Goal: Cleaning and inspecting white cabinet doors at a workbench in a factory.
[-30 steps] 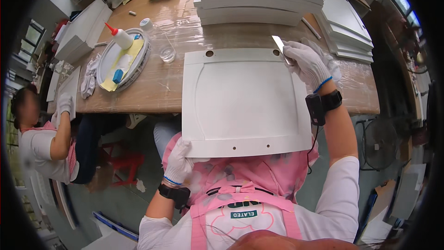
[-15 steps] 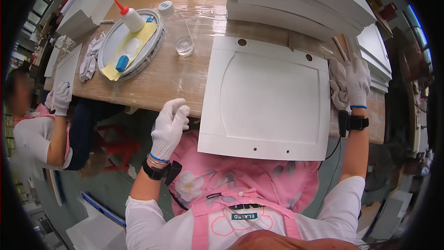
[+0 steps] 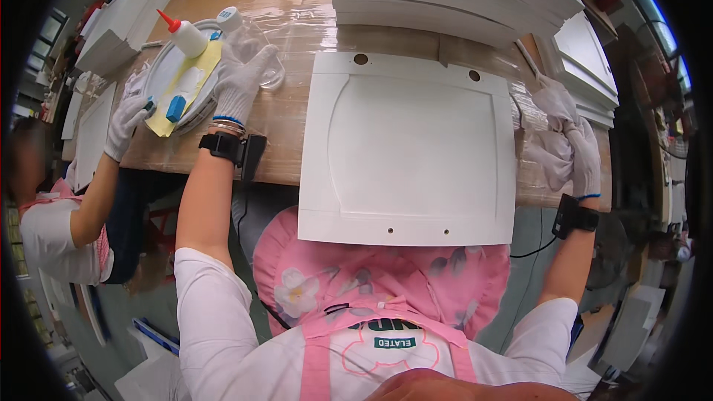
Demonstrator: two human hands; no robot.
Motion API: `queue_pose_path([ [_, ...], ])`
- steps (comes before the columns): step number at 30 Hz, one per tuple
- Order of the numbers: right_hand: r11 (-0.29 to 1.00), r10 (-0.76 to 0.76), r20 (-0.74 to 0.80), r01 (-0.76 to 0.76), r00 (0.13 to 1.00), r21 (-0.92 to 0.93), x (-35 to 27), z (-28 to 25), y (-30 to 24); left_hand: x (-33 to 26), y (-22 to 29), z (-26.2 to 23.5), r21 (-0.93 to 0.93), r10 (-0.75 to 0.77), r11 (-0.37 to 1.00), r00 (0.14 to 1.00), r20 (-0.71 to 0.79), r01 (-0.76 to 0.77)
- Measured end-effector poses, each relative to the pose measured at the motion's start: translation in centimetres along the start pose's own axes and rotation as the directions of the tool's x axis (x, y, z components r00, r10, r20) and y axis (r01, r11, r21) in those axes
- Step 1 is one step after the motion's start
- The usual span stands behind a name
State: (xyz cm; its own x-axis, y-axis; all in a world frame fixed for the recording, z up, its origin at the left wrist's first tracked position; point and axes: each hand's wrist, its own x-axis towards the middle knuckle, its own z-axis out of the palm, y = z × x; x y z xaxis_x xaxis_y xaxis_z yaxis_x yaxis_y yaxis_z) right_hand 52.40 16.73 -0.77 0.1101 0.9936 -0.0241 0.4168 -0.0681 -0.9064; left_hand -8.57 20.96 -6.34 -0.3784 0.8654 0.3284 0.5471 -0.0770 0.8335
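Note:
A white panel (image 3: 416, 163) with a recessed middle, curved on one side, lies before me on the table's front edge, overhanging it. My left hand (image 3: 236, 85), in a white glove, is at a clear bottle (image 3: 229, 18) with a white cap; its fingers close round the body, partly hiding it. To the panel's right, my gloved right hand (image 3: 585, 154) grips a crumpled whitish cloth (image 3: 548, 152). Beside my left hand is a round tub lid (image 3: 157, 78) bearing a yellow sheet (image 3: 165, 111), a blue block (image 3: 176, 108) and a white squeeze bottle (image 3: 190, 41) with a red nozzle.
Tall stacks of white panels stand at the far middle (image 3: 445, 0), the right (image 3: 587, 59) and the far left (image 3: 130, 18). At the left a co-worker's gloved hand (image 3: 128, 125) reaches to the lid, by another blue piece. A thin white stick (image 3: 527, 57) leans by the cloth.
My left hand has moved forward and left, from in front of the table to the clear bottle. My right hand has gathered up the cloth. The co-worker's hand has come over to the lid.

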Motion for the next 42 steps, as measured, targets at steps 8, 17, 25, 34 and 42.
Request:
queue_pose_path([
  [8, 0.758, -0.104, 0.311, 0.278, 0.945, -0.590, -4.5, 4.2, -4.0, -11.0, 6.6, -6.1, -0.237, -0.150, 0.949, 0.959, 0.238, 0.207],
  [17, 0.426, -0.354, 0.283, 0.423, 0.892, -0.800, -4.8, 13.9, -1.6, -22.8, 10.5, -11.8, 0.453, -0.065, 0.882, 0.918, 0.392, -0.131],
  [25, 0.445, -0.458, 0.222, 0.438, 0.861, -0.781, -5.6, 14.2, -1.1, -26.2, 10.1, -12.1, 0.688, 0.188, 0.305, 0.750, 0.634, -0.659],
  [34, 0.422, -0.488, 0.215, 0.444, 0.846, -0.790, -5.6, 14.0, -0.8, -25.7, 11.7, -11.5, 0.643, 0.257, 0.222, 0.680, 0.686, -0.733],
  [42, 0.433, -0.466, 0.216, 0.434, 0.858, -0.790, -5.3, 14.0, -0.7, -25.4, 12.5, -11.1, 0.618, 0.250, 0.212, 0.653, 0.715, -0.757],
])
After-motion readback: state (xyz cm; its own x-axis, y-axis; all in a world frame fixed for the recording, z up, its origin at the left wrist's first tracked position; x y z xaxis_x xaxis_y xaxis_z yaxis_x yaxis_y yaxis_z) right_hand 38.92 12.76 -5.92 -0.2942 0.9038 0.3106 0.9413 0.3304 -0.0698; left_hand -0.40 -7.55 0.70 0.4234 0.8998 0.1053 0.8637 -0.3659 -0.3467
